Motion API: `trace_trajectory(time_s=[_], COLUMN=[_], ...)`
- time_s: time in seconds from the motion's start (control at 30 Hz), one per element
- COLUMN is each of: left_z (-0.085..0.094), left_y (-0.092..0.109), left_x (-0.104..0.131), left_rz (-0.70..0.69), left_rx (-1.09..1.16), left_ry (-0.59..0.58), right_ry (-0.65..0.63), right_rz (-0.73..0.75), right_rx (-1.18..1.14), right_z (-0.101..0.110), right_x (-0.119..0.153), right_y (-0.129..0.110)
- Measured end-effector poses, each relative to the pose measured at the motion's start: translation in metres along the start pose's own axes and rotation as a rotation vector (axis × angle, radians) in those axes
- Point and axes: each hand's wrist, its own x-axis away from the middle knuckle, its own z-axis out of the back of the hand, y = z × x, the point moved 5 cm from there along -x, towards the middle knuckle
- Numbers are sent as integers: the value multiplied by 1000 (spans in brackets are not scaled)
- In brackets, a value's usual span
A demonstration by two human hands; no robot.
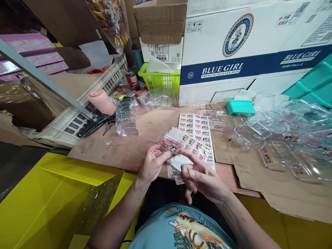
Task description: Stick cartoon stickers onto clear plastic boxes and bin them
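Between thumb and fingers, my left hand grips a small clear plastic box bearing a pink sticker with a cartoon figure. My right hand has its index finger stretched out to the box's right edge, its other fingers loosely curled and holding nothing visible. Beneath and behind the box lie sheets of printed stickers in rows, with white backing paper partly peeled among them. Part of the box is covered by my left thumb.
Clear plastic boxes pile up on cardboard at the right, some with stickers. More clear boxes stand at the left by a pink bottle. Behind are a teal tray, green basket and white carton.
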Motion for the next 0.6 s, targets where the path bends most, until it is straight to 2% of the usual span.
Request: trace_trajectory(time_s=[0.6], left_z=[7], left_y=[-5], left_x=[1], left_rz=[2], left_rx=[-15], left_ry=[13], right_ry=[93], right_rz=[-41], right_rx=[20], right_z=[-4], right_x=[-2], right_y=[-6])
